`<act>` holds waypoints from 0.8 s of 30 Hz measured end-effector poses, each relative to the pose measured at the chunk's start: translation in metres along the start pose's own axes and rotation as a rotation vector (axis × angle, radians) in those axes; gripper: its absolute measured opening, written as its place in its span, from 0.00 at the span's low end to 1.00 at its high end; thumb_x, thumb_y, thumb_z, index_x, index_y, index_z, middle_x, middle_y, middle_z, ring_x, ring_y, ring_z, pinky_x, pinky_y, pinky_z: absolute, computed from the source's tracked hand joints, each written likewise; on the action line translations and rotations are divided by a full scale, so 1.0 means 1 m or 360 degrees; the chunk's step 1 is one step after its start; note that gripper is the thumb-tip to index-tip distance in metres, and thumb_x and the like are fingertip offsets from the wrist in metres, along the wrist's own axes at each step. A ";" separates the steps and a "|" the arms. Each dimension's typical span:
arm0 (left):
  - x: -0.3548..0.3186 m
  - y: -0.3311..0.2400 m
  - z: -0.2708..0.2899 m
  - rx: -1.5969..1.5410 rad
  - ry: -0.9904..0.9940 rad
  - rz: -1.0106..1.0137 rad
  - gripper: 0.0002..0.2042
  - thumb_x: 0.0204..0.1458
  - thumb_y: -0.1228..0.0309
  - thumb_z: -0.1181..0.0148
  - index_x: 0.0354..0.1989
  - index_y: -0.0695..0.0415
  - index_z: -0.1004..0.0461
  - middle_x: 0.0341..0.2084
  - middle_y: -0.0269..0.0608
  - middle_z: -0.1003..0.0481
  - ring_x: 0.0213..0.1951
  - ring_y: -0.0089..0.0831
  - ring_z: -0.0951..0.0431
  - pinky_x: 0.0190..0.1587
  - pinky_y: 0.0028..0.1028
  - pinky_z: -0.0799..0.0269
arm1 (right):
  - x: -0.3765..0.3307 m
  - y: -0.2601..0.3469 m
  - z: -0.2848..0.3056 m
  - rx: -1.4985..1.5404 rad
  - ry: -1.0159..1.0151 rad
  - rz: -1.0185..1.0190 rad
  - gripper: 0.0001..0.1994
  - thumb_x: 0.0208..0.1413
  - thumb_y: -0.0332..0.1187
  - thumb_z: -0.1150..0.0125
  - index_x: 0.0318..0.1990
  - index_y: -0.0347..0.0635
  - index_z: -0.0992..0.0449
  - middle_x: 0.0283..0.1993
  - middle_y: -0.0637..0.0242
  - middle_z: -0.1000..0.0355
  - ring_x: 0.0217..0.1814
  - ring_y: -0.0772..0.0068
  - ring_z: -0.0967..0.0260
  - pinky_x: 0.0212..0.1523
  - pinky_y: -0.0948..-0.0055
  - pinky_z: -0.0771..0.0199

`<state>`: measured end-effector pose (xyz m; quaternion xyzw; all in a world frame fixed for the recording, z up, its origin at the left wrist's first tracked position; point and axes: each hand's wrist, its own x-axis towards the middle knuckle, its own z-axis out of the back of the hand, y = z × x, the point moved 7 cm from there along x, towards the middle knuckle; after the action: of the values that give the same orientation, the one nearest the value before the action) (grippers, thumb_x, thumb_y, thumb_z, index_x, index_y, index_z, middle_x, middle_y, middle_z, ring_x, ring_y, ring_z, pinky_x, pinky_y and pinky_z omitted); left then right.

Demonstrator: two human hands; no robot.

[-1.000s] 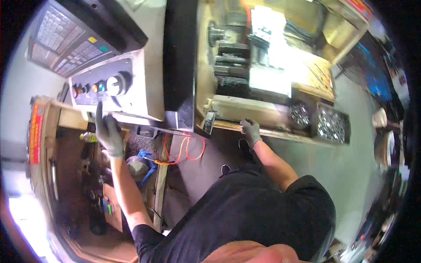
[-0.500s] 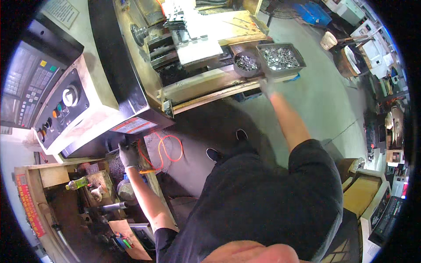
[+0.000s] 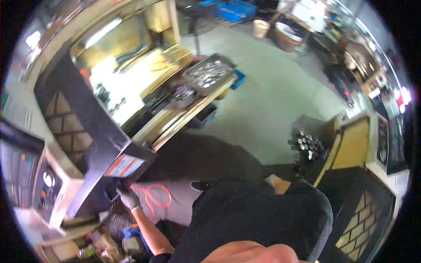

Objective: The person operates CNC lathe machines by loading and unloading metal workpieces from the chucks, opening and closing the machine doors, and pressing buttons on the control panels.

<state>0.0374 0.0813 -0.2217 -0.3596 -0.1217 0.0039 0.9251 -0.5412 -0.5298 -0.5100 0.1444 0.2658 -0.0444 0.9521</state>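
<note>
My left hand (image 3: 129, 200), in a pale work glove, is at the lower part of a machine's black sliding door (image 3: 94, 151). Its fingers hook onto the dark door handle (image 3: 111, 193), just below a red-and-white label (image 3: 125, 166). My right hand (image 3: 272, 179), also gloved, hangs close in front of my body. It is small and blurred, and its fingers do not show clearly. A grey tray (image 3: 224, 78) full of small shiny metal parts stands on the machine's front ledge. Beside it sits a round bowl (image 3: 184, 104) with more metal pieces.
An orange hose (image 3: 158, 186) loops on the floor by my left forearm. The control panel (image 3: 46, 179) stands at the left, above a cluttered wooden bench. At the right are a bundle of metal bars (image 3: 308, 147) and another machine (image 3: 364, 144). Blue crates (image 3: 237, 11) lie at the back.
The view has swung right. My right hand has come back from beside the metal-parts tray to close against my body. My left hand stays at the door handle, and more of the door shows.
</note>
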 end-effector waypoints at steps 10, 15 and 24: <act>-0.033 -0.141 -0.084 0.0554 0.0364 -0.0179 0.29 0.52 0.68 0.48 0.63 0.62 0.42 0.37 0.65 0.24 0.41 0.60 0.24 0.43 0.49 0.30 | 0.132 0.054 0.236 0.1452 -0.0646 -0.0518 0.21 0.53 0.44 0.40 0.49 0.37 0.23 0.47 0.54 0.24 0.45 0.64 0.25 0.46 0.65 0.26; -0.044 -0.198 -0.122 0.0595 0.0364 -0.0400 0.28 0.52 0.68 0.49 0.63 0.63 0.42 0.37 0.66 0.24 0.40 0.59 0.24 0.43 0.48 0.30 | 0.095 0.055 0.222 0.1741 -0.0912 -0.0546 0.22 0.54 0.44 0.39 0.50 0.37 0.24 0.44 0.57 0.23 0.38 0.70 0.26 0.42 0.67 0.26; -0.054 -0.245 -0.155 0.0297 0.0566 -0.0632 0.22 0.53 0.70 0.50 0.57 0.63 0.41 0.38 0.66 0.24 0.42 0.60 0.24 0.43 0.48 0.30 | -0.089 0.057 -0.110 0.2175 -0.0929 -0.2004 0.17 0.51 0.44 0.35 0.39 0.39 0.22 0.36 0.61 0.22 0.31 0.68 0.26 0.34 0.65 0.26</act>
<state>0.0008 -0.2085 -0.1806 -0.2371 -0.0246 -0.2292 0.9437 -0.6620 -0.4416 -0.5390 0.4805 -0.0352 -0.7240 0.4936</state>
